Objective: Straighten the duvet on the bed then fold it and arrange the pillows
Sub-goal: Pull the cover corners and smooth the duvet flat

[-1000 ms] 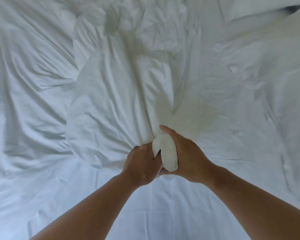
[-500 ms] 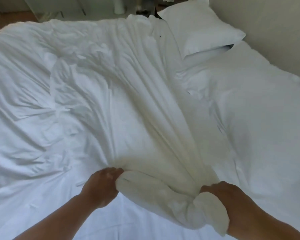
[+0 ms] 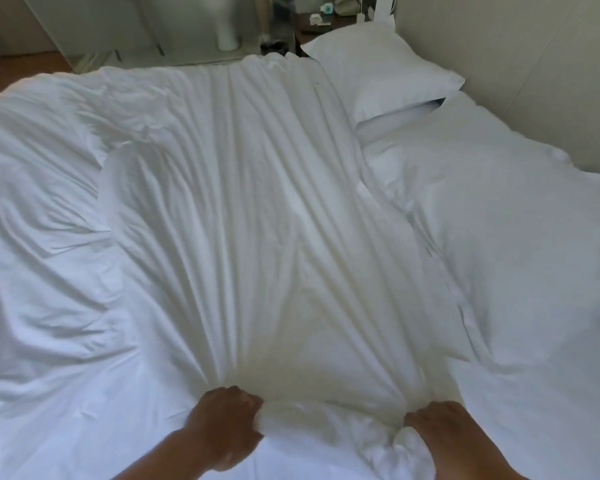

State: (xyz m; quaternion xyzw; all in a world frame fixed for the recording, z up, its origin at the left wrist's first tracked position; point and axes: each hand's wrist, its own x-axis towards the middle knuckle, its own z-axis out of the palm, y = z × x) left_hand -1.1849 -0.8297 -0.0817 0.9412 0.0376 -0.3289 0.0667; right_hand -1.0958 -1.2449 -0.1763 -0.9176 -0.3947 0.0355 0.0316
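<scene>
I am looking along the bed (image 3: 66,427) from its near edge. The duvet (image 3: 257,220) is lying in a long, creased band that runs from my 2 hands to the far edge, ending just beside the 1 pillow (image 3: 378,71) that is sitting at the far right corner against the wall (image 3: 534,64). My left hand (image 3: 222,415) is gripping a bunched fold of the duvet's near edge, fingers curled round the cloth. My right hand (image 3: 440,427) is gripping a second bunch of the same edge, a little apart from the left, with a roll of slack cloth sagging between them. Creases are fanning out from both grips, so I am judging that the cloth is under pull. I am reading the duvet as soft, limp and bulky rather than heavy. It is going to follow a pull only where it is taut, drag against the bed under it, and slump wherever I let go. The cover is looking smooth, so a shallow pinch is likely to slip, and I am favouring full handfuls that take cover and filling together. For spreading it, I am thinking the better holds are the 2 near corners, though I cannot tell where those corners are lying among the folds. More white bedding (image 3: 516,254) is lying rumpled along the left edge and flatter along the right edge, and I cannot tell whether it is part of the same duvet.
</scene>
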